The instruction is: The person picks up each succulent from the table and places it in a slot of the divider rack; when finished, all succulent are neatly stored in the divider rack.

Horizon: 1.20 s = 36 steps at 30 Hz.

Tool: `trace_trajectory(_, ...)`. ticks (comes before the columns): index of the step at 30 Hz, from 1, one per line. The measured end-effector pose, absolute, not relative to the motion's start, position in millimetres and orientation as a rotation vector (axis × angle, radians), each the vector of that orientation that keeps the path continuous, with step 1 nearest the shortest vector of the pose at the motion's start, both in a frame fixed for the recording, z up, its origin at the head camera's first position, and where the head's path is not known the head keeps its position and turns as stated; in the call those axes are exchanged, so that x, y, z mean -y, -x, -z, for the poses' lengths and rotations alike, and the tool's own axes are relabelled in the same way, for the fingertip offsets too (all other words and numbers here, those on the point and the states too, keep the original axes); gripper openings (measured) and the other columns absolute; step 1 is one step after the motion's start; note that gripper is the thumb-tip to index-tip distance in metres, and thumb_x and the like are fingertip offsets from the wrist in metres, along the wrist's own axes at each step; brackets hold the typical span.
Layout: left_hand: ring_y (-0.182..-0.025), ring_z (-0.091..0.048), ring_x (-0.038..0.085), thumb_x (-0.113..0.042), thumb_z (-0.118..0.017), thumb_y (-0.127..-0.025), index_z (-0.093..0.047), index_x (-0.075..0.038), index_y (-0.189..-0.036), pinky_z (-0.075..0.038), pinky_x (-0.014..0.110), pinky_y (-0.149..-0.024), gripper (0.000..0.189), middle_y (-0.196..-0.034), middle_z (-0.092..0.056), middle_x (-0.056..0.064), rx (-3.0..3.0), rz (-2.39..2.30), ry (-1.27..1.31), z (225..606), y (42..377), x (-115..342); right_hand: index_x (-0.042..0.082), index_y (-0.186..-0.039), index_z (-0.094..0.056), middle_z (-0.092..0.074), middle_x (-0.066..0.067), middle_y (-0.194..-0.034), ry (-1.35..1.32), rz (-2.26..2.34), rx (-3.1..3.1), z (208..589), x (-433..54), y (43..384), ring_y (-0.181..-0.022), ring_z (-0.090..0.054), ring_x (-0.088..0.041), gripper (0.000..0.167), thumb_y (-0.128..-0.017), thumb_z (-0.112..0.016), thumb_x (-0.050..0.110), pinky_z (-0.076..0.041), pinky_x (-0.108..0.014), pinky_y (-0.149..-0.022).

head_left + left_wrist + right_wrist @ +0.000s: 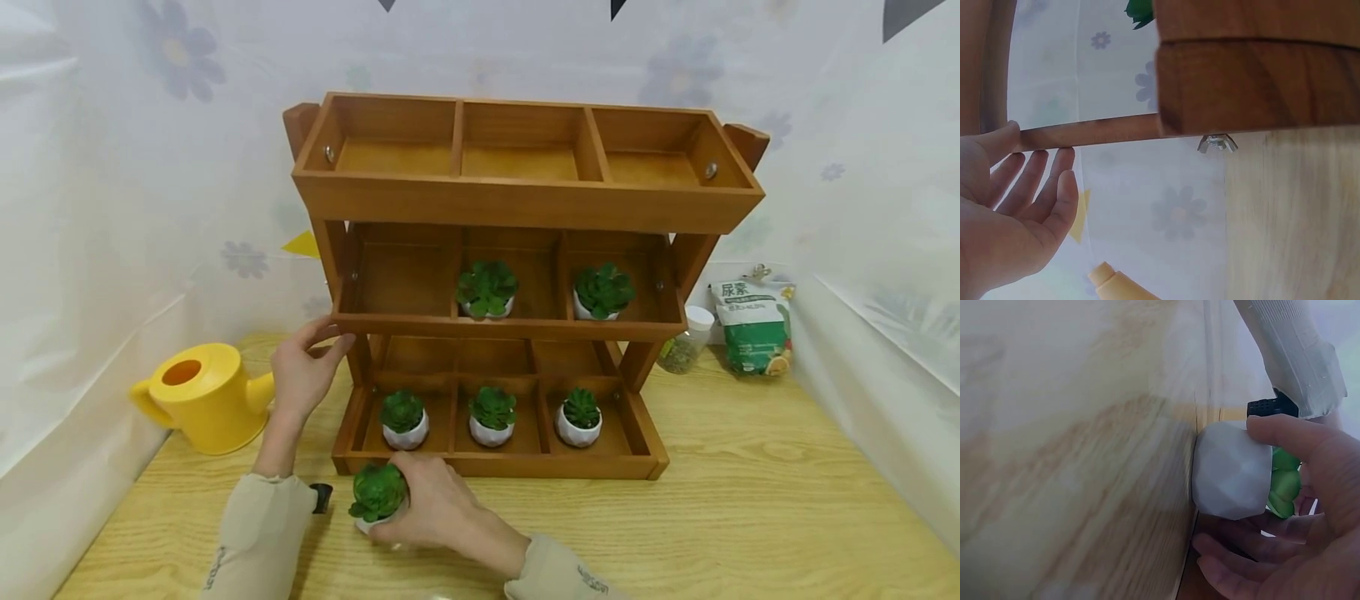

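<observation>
My right hand [435, 504] grips a potted succulent [378, 492] in a faceted white pot [1232, 472], thumb on one side and fingers on the other. The pot is upright at the tabletop, in front of the bottom tier's left end; whether it touches the wood I cannot tell. At the left end of the middle tier, my left hand [303, 371] holds the edge of the wooden plant stand [517, 204], thumb and fingertips on either side of a rail [1097, 130]. Succulents [491, 417] sit in all three bottom compartments. Two more [487, 287] occupy the middle tier's centre and right compartments.
A yellow watering can [213, 408] stands left of the stand, close to my left forearm. Behind the stand's right side are a white-lidded jar [686, 342] and a green-and-white bag [753, 325]. Patterned sheeting [862, 167] surrounds the wooden table [750, 500].
</observation>
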<state>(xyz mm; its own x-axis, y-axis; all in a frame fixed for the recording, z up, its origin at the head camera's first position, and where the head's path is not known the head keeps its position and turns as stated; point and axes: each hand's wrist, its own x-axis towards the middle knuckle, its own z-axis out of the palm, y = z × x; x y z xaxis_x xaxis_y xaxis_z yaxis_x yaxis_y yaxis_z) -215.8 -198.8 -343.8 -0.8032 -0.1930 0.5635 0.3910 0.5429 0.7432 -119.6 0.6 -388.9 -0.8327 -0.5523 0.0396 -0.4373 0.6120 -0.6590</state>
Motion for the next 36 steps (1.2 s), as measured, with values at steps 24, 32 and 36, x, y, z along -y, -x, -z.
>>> trace_trajectory(24, -0.103, -0.064, 0.035, -0.008, -0.065, -0.091, -0.061, 0.001, -0.124, -0.052, 0.05, -0.085, 0.034, -0.113, -0.065, 0.023, 2.244, 1.333, 0.125, 342.8, 214.7, 198.2, 0.013, -0.101, -0.063, -0.06, 0.012, -0.086, 0.89, 1.171, -2.638, 392.9, -8.5, 118.7, -0.072, -0.053, 0.004, 0.044, -0.07, -0.084, 0.036, -0.047, -0.013, -0.062)
trace_trajectory(32, -0.098, -0.065, 0.038, -0.008, -0.064, -0.092, -0.063, 0.003, -0.12, -0.053, 0.052, -0.082, 0.03, -0.107, -0.067, 0.025, 2.251, 1.281, 0.125, 342.3, 213.7, 197.3, 0.012, -0.109, -0.064, -0.062, 0.015, -0.091, 0.906, 1.303, -2.517, 377.2, -15.2, 121.4, -0.077, -0.056, 0.005, 0.05, -0.07, -0.084, 0.035, -0.048, -0.015, -0.068)
trace_trajectory(36, -0.095, -0.066, 0.039, -0.01, -0.064, -0.092, -0.063, 0.001, -0.121, -0.053, 0.052, -0.081, 0.031, -0.106, -0.067, 0.026, 2.264, 1.275, 0.11, 342.1, 213.0, 197.0, 0.01, -0.117, -0.063, -0.062, 0.015, -0.088, 0.893, 1.302, -2.522, 361.4, -19.0, 124.5, -0.068, -0.055, 0.001, 0.058, -0.07, -0.084, 0.037, -0.048, -0.017, -0.063)
